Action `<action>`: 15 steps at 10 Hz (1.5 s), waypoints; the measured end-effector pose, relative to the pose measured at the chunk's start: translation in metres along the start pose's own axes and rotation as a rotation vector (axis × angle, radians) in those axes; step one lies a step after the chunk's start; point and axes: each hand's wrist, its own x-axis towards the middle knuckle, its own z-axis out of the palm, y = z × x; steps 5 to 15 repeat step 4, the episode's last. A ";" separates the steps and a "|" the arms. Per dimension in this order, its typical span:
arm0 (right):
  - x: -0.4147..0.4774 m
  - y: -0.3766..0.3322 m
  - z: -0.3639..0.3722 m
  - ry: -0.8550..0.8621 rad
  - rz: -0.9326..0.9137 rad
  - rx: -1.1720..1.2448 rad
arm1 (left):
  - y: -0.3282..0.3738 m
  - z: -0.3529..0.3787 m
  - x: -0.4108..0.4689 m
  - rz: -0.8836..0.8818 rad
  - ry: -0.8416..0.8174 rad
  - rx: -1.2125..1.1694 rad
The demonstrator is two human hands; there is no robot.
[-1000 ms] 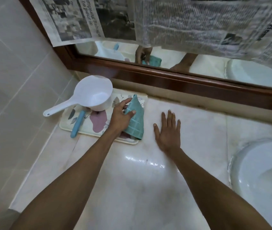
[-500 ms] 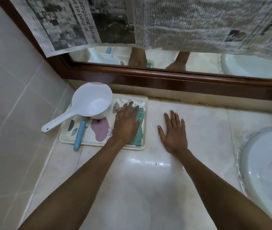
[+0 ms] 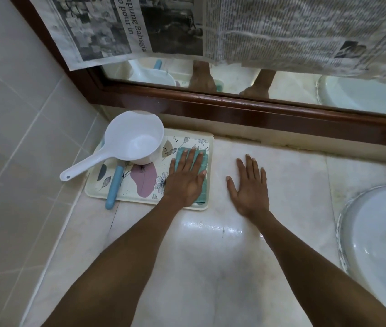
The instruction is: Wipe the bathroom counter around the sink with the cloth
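Bathroom bench (image 3: 211, 267): 1 tray (image 3: 149, 202) w/ 1 scoop (image 3: 133, 140), 1 cloth (image 3: 203, 185). Left hand (image 3: 187, 180) spread flat on cloth; right hand (image 3: 249, 190) spread on bench. 1 sink (image 3: 375, 244) at right.

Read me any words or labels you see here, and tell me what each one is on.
"mpung Babagia", cut off at its start: headline on the newspaper hung over the mirror.
"to pour in": the line beside it, same sheet.
"ome", partly cut off: right edge of the newspaper.
Column text on the newspaper: too small to read.
Tray, dipper, cloth, sink: no writing.
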 end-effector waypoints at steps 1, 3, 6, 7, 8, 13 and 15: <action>-0.001 0.000 -0.001 -0.032 -0.003 -0.033 | -0.001 -0.002 -0.001 0.017 -0.036 -0.005; -0.007 0.003 -0.012 -0.171 -0.024 0.012 | 0.013 -0.039 0.002 -0.098 -0.210 -0.210; -0.029 0.016 -0.031 -0.265 -0.109 0.074 | 0.039 -0.053 -0.022 -0.189 -0.070 -0.512; -0.029 0.016 -0.031 -0.265 -0.109 0.074 | 0.039 -0.053 -0.022 -0.189 -0.070 -0.512; -0.029 0.016 -0.031 -0.265 -0.109 0.074 | 0.039 -0.053 -0.022 -0.189 -0.070 -0.512; -0.029 0.016 -0.031 -0.265 -0.109 0.074 | 0.039 -0.053 -0.022 -0.189 -0.070 -0.512; -0.029 0.016 -0.031 -0.265 -0.109 0.074 | 0.039 -0.053 -0.022 -0.189 -0.070 -0.512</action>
